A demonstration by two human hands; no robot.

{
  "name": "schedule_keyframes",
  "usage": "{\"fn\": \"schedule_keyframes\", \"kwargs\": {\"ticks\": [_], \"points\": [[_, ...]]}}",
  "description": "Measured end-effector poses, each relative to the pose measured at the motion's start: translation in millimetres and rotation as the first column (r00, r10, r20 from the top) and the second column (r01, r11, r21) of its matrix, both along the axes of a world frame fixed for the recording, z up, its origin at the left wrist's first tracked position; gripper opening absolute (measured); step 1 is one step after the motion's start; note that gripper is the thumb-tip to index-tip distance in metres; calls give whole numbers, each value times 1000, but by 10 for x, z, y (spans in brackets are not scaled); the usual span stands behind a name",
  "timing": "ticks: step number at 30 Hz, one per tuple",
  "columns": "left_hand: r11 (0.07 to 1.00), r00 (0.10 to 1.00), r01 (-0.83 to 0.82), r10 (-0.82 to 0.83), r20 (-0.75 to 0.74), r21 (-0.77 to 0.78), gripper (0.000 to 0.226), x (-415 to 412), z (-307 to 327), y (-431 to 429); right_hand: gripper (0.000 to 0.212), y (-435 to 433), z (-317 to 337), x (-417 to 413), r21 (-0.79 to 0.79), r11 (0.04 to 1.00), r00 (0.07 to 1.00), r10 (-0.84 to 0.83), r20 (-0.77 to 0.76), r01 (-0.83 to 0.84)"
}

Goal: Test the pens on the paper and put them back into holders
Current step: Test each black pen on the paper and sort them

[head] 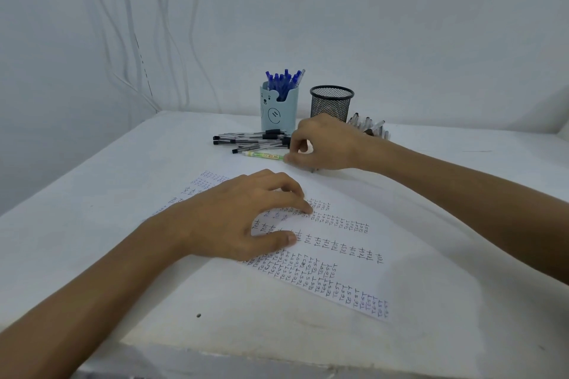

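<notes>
The left hand (243,218) lies released, fingers spread, with its fingertips pressing on the paper (338,243) on the bench (123,194). The right hand (323,144), beyond the left hand, pinches one end of the green pen (264,156), which lies flat. Just beyond that pen lies a pile of black pens (246,140). Behind the right hand stand the blue holder (277,111), filled with blue pens (283,80), and the mesh holder (332,101).

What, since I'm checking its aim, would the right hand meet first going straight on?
The green pen: the right hand has its fingertips at the pen's end, perhaps touching; the black pens lie just beyond.
</notes>
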State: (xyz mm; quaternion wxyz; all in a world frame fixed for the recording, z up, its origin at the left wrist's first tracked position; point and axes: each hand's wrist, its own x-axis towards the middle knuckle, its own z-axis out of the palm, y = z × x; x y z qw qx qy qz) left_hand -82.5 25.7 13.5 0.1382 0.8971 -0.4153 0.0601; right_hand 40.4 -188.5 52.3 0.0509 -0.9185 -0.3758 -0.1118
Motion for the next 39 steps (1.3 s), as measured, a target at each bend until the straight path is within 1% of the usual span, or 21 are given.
{"fn": "schedule_keyframes", "kwargs": {"ticks": [2, 5, 9, 12, 13, 14, 15, 17, 19, 22, 23, 26, 27, 30, 32, 36, 39], "points": [[1000, 1000, -1, 1, 0, 1, 50, -1, 0, 1, 26, 38, 0, -6, -74, 997, 1000, -5, 2, 5], [1000, 1000, 1, -1, -2, -3, 50, -6, 3, 0, 16, 64, 26, 0, -78, 997, 1000, 19, 9, -18], [1000, 1000, 3, -3, -1, -2, 49, -5, 3, 2, 11, 79, 42, -35, -90, 996, 998, 30, 55, -25], [1000, 1000, 3, -3, 0, -5, 49, -13, 5, 3, 25, 65, -6, -69, -55, 998, 992, 21, 124, -14], [1000, 1000, 2, -2, -2, -5, 50, -16, 7, 0, 24, 47, -20, -81, -7, 1000, 988, 9, 152, -8], [1000, 1000, 1, -1, -6, -4, 50, -16, 9, -5, 18, 21, -35, -95, 72, 997, 987, -11, 159, 0], [1000, 1000, 0, -1, -7, -4, 50, -16, 8, -7, 13, -7, -49, -114, 176, 984, 990, -28, 137, 3], [1000, 1000, 3, -3, -5, -7, 50, -11, 7, -9, 13, -59, -80, -177, 386, 922, 999, -46, 22, 34], [1000, 1000, 4, -4, -2, -5, 49, -11, 10, -9, 15, -106, -129, -254, 523, 849, 996, -36, -79, 72], [1000, 1000, 3, -3, -1, 1, 49, -17, 14, -9, 18, -178, -192, -343, 608, 778, 982, -61, -179, 159], [1000, 1000, 2, -2, -3, 4, 48, -16, 16, -10, 17, -211, -201, -373, 640, 742, 970, -55, -236, 198], [1000, 1000, -4, 5, -7, 12, 48, -12, 18, -3, 13, -306, -219, -473, 754, 568, 886, 88, -454, 330], [1000, 1000, -6, 6, -8, 10, 48, -14, 16, -1, 13, -336, -230, -511, 756, 542, 858, 118, -500, 367], [1000, 1000, -14, 14, -11, 17, 50, -17, 15, -8, 19, -414, -276, -601, 722, 542, 794, 153, -588, 430], [1000, 1000, -18, 18, -14, 20, 51, -23, 17, -13, 22, -456, -298, -652, 715, 552, 777, 180, -604, 428], [1000, 1000, -12, 12, -15, 14, 51, -33, 25, -14, 13, -526, -313, -759, 713, 591, 768, 231, -597, 376], [1000, 1000, -11, 11, -8, 13, 51, -29, 23, -15, 13, -548, -342, -796, 695, 632, 793, 203, -575, 342]]}}
